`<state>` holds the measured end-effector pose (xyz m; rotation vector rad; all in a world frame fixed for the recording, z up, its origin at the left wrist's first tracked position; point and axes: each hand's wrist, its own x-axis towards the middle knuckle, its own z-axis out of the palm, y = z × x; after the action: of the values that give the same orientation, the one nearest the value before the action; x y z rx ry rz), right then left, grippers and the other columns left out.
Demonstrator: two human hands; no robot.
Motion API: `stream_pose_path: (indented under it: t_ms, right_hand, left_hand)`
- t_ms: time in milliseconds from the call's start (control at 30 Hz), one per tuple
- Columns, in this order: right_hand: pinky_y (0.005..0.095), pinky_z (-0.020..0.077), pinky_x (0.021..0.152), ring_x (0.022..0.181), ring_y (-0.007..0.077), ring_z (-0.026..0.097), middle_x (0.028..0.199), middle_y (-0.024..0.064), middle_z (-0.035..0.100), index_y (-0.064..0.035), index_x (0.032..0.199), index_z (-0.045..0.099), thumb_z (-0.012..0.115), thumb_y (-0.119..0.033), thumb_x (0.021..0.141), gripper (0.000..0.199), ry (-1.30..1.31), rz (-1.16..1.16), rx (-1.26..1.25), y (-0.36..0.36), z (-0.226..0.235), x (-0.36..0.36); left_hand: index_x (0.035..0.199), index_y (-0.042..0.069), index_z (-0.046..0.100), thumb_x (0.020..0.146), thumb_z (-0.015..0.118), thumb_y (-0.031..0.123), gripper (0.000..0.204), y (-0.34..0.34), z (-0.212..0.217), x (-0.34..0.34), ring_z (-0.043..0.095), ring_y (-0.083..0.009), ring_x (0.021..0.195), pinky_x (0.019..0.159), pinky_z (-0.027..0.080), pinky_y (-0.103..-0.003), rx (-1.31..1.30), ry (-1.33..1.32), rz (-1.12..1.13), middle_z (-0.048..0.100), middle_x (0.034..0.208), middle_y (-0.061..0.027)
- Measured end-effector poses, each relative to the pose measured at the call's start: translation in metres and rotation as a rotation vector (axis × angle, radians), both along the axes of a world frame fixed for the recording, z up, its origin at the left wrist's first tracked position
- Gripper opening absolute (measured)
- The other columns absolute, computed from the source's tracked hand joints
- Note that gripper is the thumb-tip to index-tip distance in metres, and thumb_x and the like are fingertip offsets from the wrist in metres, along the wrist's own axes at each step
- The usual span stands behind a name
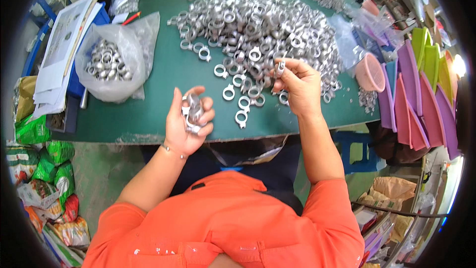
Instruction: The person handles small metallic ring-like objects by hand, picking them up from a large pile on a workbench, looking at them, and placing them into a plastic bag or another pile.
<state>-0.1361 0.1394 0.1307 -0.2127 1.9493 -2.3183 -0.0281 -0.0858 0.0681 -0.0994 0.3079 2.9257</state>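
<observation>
My left hand [179,131], palm up above the table's near edge, curls its fingers around several silvery metal rings [194,110]. Between the thumb and fingers of my right hand [303,89] is one metal ring [280,68], held upright at the near side of a big heap of similar rings [263,25]. Small lugs stick out from many of these rings. A few loose rings [241,117] lie on the green tabletop [163,114] between my hands.
A clear plastic bag [134,77] with metal pieces stands at left, beside papers [64,54] and a red pen [131,18]. At right are a pink basket [370,73], small metal bits [367,100] and colourful plastic bins [411,94]. Under the table's right side is a blue stool [354,156].
</observation>
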Motion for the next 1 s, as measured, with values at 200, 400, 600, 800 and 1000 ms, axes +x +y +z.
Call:
stream_pose_path:
  t_ms: [200, 400, 600, 800, 1000]
  right_hand:
    - [0.0266, 0.0526, 0.063, 0.072, 0.0143, 0.063, 0.092, 0.0112, 0.062, 0.0036, 0.091, 0.063, 0.053, 0.013, 0.080, 0.018, 0.274, 0.172, -0.151, -0.002, -0.018, 0.045]
    - [0.0307, 0.0483, 0.063, 0.078, 0.0242, 0.058, 0.087, 0.0073, 0.058, -0.0053, 0.075, 0.063, 0.058, 0.013, 0.062, 0.023, 0.654, 0.467, 0.654, 0.017, -0.027, 0.100]
    - [0.0365, 0.0462, 0.066, 0.079, 0.0277, 0.055, 0.085, 0.0085, 0.055, -0.0049, 0.086, 0.062, 0.064, 0.002, 0.071, 0.016, 0.750, 0.250, 0.814, 0.006, -0.030, 0.090]
    - [0.0386, 0.0461, 0.068, 0.080, 0.0297, 0.055, 0.088, 0.0110, 0.053, -0.0040, 0.100, 0.057, 0.071, -0.009, 0.074, 0.031, 0.617, 0.106, 0.986, -0.027, -0.038, 0.081]
    - [0.0242, 0.0486, 0.062, 0.075, 0.0118, 0.057, 0.092, 0.0048, 0.059, -0.0036, 0.116, 0.057, 0.061, -0.010, 0.089, 0.029, -0.184, 0.391, 0.017, -0.012, -0.037, 0.079]
  left_hand:
    - [0.116, 0.009, 0.053, 0.097, 0.034, 0.051, 0.050, -0.001, 0.000, -0.001, 0.042, -0.0148, 0.062, 0.043, 0.035, -0.024, 0.003, 0.007, -0.022, 0.052, 0.089, -0.0111]
    - [0.121, 0.005, 0.050, 0.098, 0.035, 0.047, 0.051, 0.002, -0.001, -0.003, 0.040, -0.0148, 0.066, 0.043, 0.037, -0.024, 0.032, 0.062, -0.043, 0.045, 0.091, -0.0108]
    - [0.117, 0.008, 0.053, 0.097, 0.035, 0.052, 0.051, -0.002, -0.002, -0.002, 0.042, -0.0144, 0.064, 0.045, 0.036, -0.023, 0.016, 0.045, -0.039, 0.052, 0.090, -0.0111]
    - [0.117, 0.009, 0.053, 0.097, 0.035, 0.052, 0.051, -0.001, 0.001, -0.003, 0.042, -0.0146, 0.065, 0.045, 0.036, -0.023, 0.032, 0.039, -0.044, 0.052, 0.089, -0.0107]
    - [0.117, 0.009, 0.053, 0.097, 0.035, 0.052, 0.051, -0.002, -0.002, -0.004, 0.042, -0.0147, 0.065, 0.044, 0.036, -0.023, 0.022, 0.049, -0.057, 0.051, 0.089, -0.0106]
